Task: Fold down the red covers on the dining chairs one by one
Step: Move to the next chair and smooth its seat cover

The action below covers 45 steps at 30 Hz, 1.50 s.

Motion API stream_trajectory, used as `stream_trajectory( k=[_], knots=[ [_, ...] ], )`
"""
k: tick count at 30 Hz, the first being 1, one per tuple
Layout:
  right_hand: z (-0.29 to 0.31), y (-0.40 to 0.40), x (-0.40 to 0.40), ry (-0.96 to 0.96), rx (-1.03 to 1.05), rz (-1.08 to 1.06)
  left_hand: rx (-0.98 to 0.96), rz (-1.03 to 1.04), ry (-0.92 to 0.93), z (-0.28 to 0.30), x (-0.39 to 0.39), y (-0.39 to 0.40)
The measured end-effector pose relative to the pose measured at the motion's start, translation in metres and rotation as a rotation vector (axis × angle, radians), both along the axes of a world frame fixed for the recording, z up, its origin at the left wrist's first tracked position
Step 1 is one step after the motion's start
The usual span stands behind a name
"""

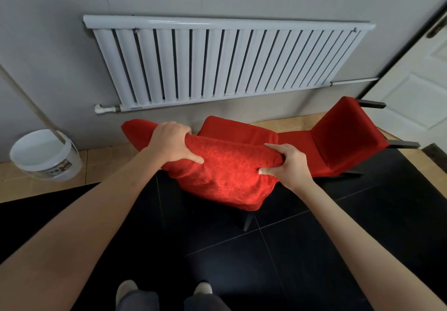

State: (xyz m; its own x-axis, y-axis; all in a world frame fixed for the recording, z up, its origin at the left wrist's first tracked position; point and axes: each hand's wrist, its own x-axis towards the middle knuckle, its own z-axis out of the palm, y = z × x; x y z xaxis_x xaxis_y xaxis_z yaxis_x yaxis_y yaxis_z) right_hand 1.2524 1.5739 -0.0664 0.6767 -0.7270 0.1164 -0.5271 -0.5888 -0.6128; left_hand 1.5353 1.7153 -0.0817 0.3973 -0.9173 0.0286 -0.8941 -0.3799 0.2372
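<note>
A dining chair stands in front of me with a red patterned cover (227, 172) over its backrest. My left hand (173, 142) grips the cover at the backrest's top left corner, thumb pointing along the fabric. My right hand (287, 165) grips the top right corner, fingers curled over the edge. A dark chair leg (248, 221) shows below the cover. Behind it, a second chair (242, 131) in red faces the wall. A third red-covered chair (343, 136) lies tipped on its back at the right, dark legs sticking out.
A white radiator (222, 61) hangs on the grey wall behind the chairs. A white bucket (46, 155) with a wooden pole in it stands at the left. A white door (418, 80) is at the right. My feet stand on black floor tiles (302, 250).
</note>
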Motion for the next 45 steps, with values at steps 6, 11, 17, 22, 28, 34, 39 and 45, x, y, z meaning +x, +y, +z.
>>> stream_trajectory(
  k=[6,11,17,22,28,34,39,45],
  knots=[
    [-0.002,-0.014,-0.006,-0.016,0.032,-0.025,-0.005,-0.007,0.011,0.006,-0.016,-0.003],
    [0.0,-0.032,-0.006,-0.01,0.061,-0.022,0.021,0.039,-0.011,0.003,-0.025,-0.009],
    [-0.002,-0.036,0.01,-0.036,0.076,-0.003,0.045,0.06,-0.079,0.01,-0.016,-0.006],
    [-0.019,-0.014,0.005,-0.078,0.147,-0.031,0.11,0.024,-0.133,0.012,-0.005,-0.004],
    [-0.04,-0.014,-0.023,-0.043,0.183,-0.111,0.129,-0.026,-0.164,0.007,-0.029,-0.022],
    [-0.039,-0.031,-0.033,0.01,0.178,-0.101,0.113,-0.053,-0.185,0.003,-0.042,-0.035],
    [-0.038,-0.041,-0.039,0.015,0.19,-0.115,0.098,-0.067,-0.187,0.003,-0.049,-0.042],
    [-0.039,-0.037,-0.039,0.015,0.205,-0.133,0.089,-0.069,-0.198,-0.003,-0.048,-0.04]
  ],
)
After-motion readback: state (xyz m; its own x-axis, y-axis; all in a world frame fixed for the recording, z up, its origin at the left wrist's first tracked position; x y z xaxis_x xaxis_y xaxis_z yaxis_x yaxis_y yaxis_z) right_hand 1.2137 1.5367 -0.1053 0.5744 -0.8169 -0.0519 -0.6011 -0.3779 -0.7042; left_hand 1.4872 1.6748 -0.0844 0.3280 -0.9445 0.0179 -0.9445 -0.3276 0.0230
